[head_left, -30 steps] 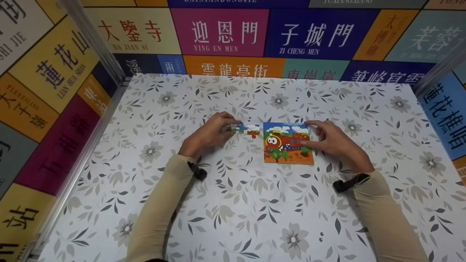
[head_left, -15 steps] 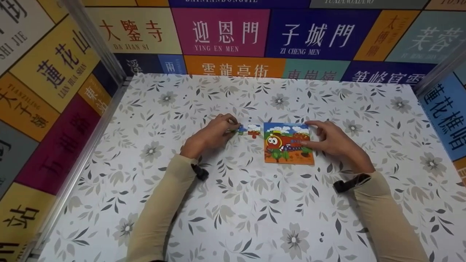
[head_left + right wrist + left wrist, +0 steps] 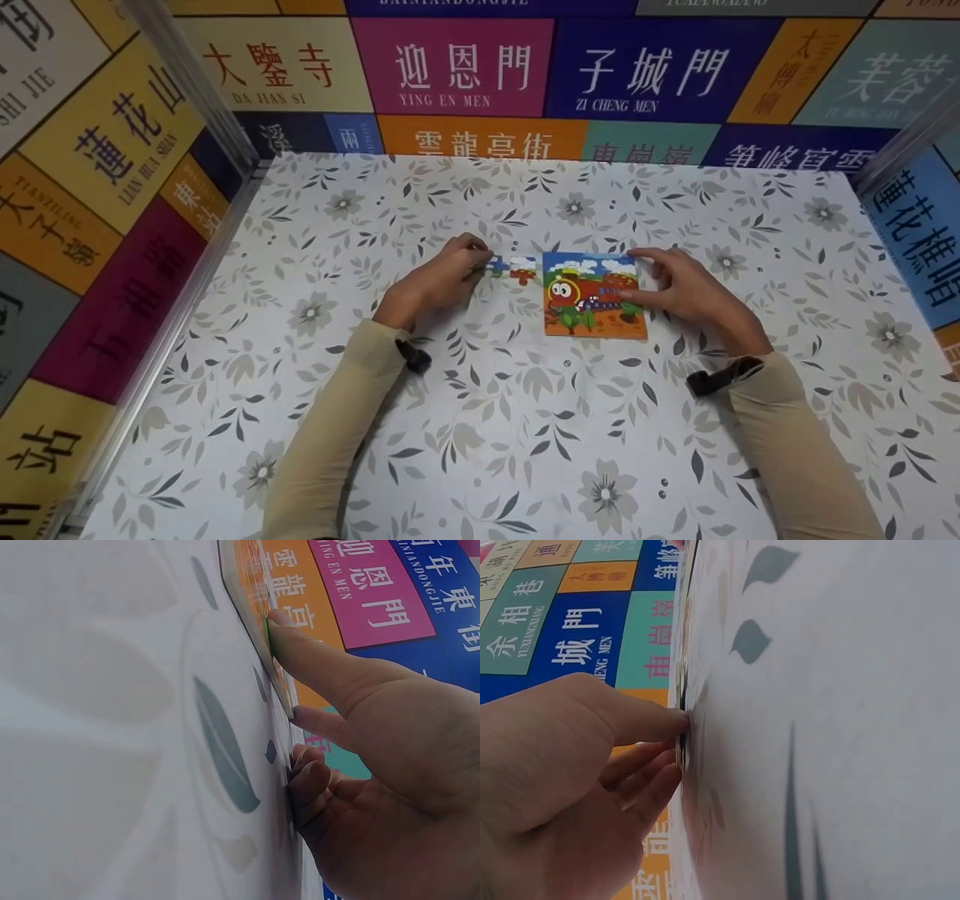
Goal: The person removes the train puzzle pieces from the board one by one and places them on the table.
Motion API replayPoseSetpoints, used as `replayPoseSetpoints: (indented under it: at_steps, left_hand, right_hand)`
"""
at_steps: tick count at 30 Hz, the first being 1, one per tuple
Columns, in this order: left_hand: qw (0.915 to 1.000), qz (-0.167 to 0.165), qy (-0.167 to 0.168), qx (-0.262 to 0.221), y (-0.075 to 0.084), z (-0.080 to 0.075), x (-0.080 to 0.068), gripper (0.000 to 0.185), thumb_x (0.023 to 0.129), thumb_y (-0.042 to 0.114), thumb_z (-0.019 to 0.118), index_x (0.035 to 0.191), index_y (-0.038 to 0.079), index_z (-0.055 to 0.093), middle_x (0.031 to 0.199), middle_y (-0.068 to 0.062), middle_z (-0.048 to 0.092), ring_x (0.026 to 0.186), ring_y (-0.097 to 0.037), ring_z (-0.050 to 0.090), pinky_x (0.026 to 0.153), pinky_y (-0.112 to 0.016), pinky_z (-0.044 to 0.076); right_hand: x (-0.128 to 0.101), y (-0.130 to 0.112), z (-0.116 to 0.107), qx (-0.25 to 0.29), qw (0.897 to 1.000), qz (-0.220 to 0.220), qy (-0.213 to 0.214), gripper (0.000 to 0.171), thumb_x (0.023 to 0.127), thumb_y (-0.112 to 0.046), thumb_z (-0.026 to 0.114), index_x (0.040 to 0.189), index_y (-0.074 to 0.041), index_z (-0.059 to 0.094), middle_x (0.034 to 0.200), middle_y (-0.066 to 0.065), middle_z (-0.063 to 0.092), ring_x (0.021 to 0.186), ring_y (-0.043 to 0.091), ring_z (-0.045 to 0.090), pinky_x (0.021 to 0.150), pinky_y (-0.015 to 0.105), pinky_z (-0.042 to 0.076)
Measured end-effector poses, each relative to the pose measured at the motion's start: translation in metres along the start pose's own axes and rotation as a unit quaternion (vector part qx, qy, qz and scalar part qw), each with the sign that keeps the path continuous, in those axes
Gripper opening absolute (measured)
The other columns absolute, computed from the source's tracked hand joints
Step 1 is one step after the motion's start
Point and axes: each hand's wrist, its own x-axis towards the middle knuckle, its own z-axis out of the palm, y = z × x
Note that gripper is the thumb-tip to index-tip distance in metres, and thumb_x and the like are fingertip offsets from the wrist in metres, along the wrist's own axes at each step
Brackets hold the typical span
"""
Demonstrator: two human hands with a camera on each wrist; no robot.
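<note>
2 small puzzle pieces (image 3: 523, 268) sit in a row on the worktop (image 3: 525, 427), with a thin gap between them as far as the head view shows. The left piece (image 3: 496, 264) has blue and green on it. The left hand (image 3: 439, 279) pinches it at its outer side, with the thumb and fingertips close together, and the fingers hide some of it. The right piece (image 3: 523, 268) shows clouds and red bits, and has a red knob poking out at its near side.

To the right of that piece, with a strip of worktop between, lies a picture card (image 3: 589, 300). It shows a red train with big eyes. The right hand (image 3: 694, 289) has its thumb and pointer finger spread apart. The thumb rests on the card's right side, and the pointer finger touches the far right corner, so the card looks held steady.

The work looks like just a start: the 2 pieces are lined up, but they do not look joined, so closing the gap seems left to do. More bits may hide behind the left hand; I cannot tell.
</note>
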Motion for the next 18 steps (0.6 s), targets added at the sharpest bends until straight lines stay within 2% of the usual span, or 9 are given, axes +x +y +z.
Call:
replayPoseSetpoints:
  at_steps: [8,14,18]
  left_hand:
    - [0.9990,0.001,0.015,-0.042,-0.0055,-0.0031,0.0001,0.035,0.101,0.012,0.057,0.136,0.003,0.061,0.140,-0.011,0.050,0.129,-0.022,0.050,0.111,-0.038,0.042]
    - [0.9984,0.019,0.031,-0.042,-0.0089,-0.0027,0.0022,0.041,0.099,0.008,0.057,0.140,0.001,0.058,0.138,-0.014,0.054,0.125,-0.024,0.053,0.108,-0.039,0.044]
    - [0.9987,0.004,0.025,-0.045,-0.0069,-0.0032,0.0013,0.047,0.098,0.010,0.059,0.144,0.003,0.053,0.142,-0.013,0.052,0.130,-0.024,0.049,0.112,-0.040,0.041]
  right_hand:
    - [0.0000,-0.0015,0.0005,0.007,1.000,0.024,-0.002,0.078,0.084,-0.051,0.078,0.150,-0.021,0.048,0.107,0.013,0.048,0.091,0.024,0.042,0.074,0.040,0.035]
    - [0.0001,-0.0012,0.0001,0.003,1.000,0.029,-0.003,0.080,0.084,-0.054,0.077,0.150,-0.022,0.047,0.109,0.013,0.049,0.093,0.025,0.043,0.075,0.040,0.036]
    - [0.0004,-0.0006,0.0004,0.004,0.999,0.036,-0.005,0.082,0.082,-0.056,0.076,0.151,-0.024,0.046,0.110,0.012,0.048,0.094,0.025,0.043,0.076,0.040,0.036]
